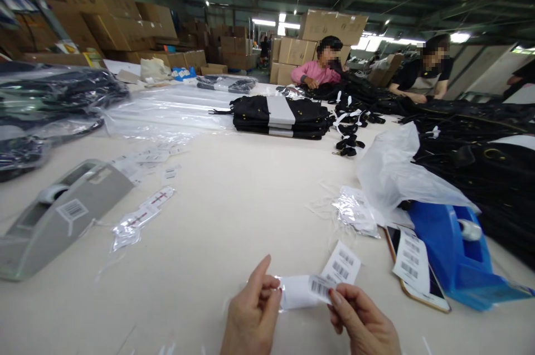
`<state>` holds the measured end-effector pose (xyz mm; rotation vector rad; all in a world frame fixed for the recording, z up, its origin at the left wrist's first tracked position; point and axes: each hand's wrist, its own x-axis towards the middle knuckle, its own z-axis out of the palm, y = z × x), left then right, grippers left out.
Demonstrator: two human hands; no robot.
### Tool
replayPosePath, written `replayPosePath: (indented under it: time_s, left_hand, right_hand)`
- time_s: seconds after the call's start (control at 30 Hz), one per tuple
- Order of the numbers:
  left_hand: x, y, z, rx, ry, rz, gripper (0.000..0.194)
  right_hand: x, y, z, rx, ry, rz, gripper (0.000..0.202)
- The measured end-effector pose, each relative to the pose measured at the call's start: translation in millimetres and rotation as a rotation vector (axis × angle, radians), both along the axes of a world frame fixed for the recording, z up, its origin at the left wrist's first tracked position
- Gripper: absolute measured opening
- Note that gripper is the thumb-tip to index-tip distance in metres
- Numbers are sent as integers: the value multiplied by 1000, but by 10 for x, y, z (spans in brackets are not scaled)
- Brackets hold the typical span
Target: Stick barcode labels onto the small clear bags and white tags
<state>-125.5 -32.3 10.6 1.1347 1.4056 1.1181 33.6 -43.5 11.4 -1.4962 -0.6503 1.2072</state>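
Observation:
My left hand (256, 310) is at the bottom middle, index finger raised, thumb and curled fingers closed on the left end of a white tag (295, 295) in a clear sleeve. At the tag's right end, my right hand (363, 319) pinches a small barcode sticker (320, 287) between thumb and fingertip. The sticker lies over that end of the tag; whether it is stuck down I cannot tell. Just behind is a label sheet (346, 260) with several barcodes. Farther back on the right sits a pile of shiny tags (355, 210) with white strings.
A grey tape dispenser (96, 188) stands left, beside loose tags (142, 215). On the right are a blue tape dispenser (449, 254), a phone (432, 293) under another barcode sheet (412, 260), and plastic film (393, 165). Black folded goods (254, 112) lie ahead; two people work beyond.

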Motion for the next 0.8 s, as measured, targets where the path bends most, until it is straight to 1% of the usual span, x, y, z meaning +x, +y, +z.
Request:
replayPosePath:
  time_s: [0.07, 0.13, 0.2, 0.23, 0.27, 0.33, 0.4, 0.57, 0.7, 0.8]
  left_hand:
    - [-116, -6, -69, 256, 199, -25, 22]
    - [-174, 6, -151, 547, 383, -127, 19]
    - [-172, 35, -232, 822, 574, -246, 23]
    - [-157, 52, -268, 921, 662, -292, 24]
    - [-140, 68, -300, 987, 736, -330, 26]
    - [-110, 89, -352, 1023, 822, -368, 29]
    - [-102, 95, -386, 993, 841, -380, 31]
    - [-124, 90, -411, 929, 791, -390, 30]
    - [-121, 95, -420, 901, 770, -392, 27]
    - [-116, 94, -439, 893, 757, -402, 26]
  right_hand:
    - [46, 51, 30, -38, -13, 76, 33]
    - [47, 92, 36, -67, -36, 144, 32]
    - [14, 126, 14, -74, -83, 213, 32]
    - [-6, 142, -6, -77, -118, 252, 33]
    - [-24, 157, -29, -83, -155, 292, 33]
    - [-40, 185, -72, -99, -227, 350, 31]
    - [-32, 207, -101, -125, -284, 387, 30]
    - [5, 237, -118, -161, -339, 463, 29]
    - [25, 250, -142, -190, -375, 503, 29]
    - [39, 254, -162, -189, -394, 559, 30]
